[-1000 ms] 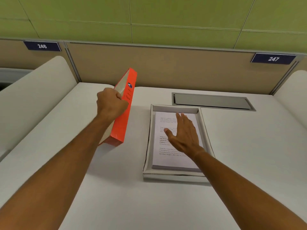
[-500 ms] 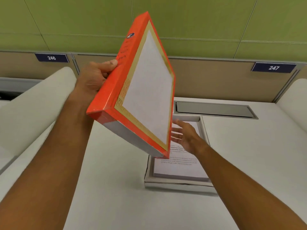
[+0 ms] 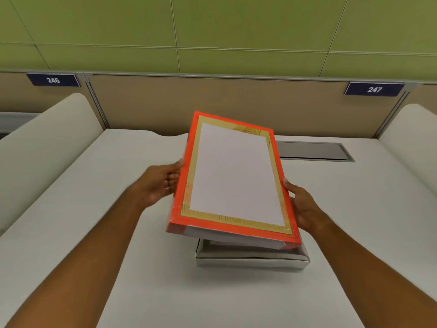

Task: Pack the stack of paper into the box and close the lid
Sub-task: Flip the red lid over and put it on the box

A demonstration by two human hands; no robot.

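The orange lid (image 3: 233, 178), with a gold border and a white panel on top, hangs tilted just above the silver box (image 3: 250, 259) on the white desk. My left hand (image 3: 163, 183) grips the lid's left edge and my right hand (image 3: 301, 204) grips its right edge. The lid covers nearly all of the box; only the box's near wall and front corners show. The stack of paper inside is hidden beneath the lid.
A grey cable hatch (image 3: 314, 151) is set into the desk behind the box. Beige partition walls with number plates 246 (image 3: 53, 80) and 247 (image 3: 374, 89) close off the back. White curved dividers (image 3: 42, 143) flank the desk on both sides.
My left hand lifted the lid from the desk's left side and swung it over the box. My right hand left the paper and took the lid's right edge. The lid came down lower and flatter.
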